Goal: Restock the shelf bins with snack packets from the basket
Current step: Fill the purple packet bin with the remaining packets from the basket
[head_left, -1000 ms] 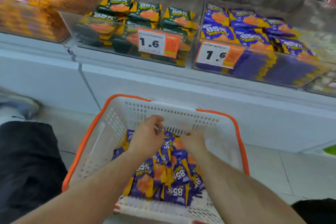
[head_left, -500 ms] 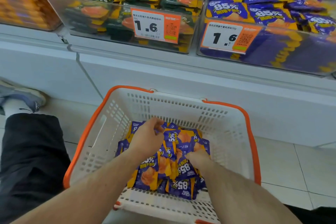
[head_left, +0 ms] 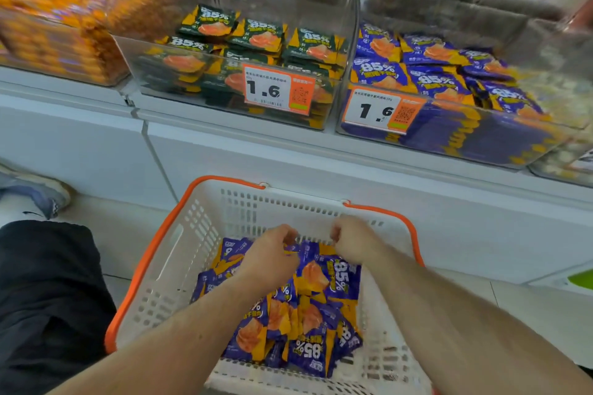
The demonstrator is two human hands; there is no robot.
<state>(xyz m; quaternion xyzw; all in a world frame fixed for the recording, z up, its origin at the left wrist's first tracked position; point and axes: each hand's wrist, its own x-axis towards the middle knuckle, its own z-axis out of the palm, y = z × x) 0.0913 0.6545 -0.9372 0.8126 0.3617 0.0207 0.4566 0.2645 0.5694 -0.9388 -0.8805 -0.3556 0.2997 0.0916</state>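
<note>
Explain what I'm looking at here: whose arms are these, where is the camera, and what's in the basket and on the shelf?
There is no machine here: these are a person's bare arms, filmed by a wide-angle camera worn on the head, looking forward and down. The left hand and right hand reach into a white basket with an orange rim standing on the floor. It holds a heap of purple snack packets. Both hands are curled at the top of the heap and seem to be gathering packets, though the exact grip is hard to see. Above, clear shelf bins hold stock: a green-packet bin and, to its right, a purple-packet bin matching the basket's packets. Both bear price tags reading 1.6.
</note>
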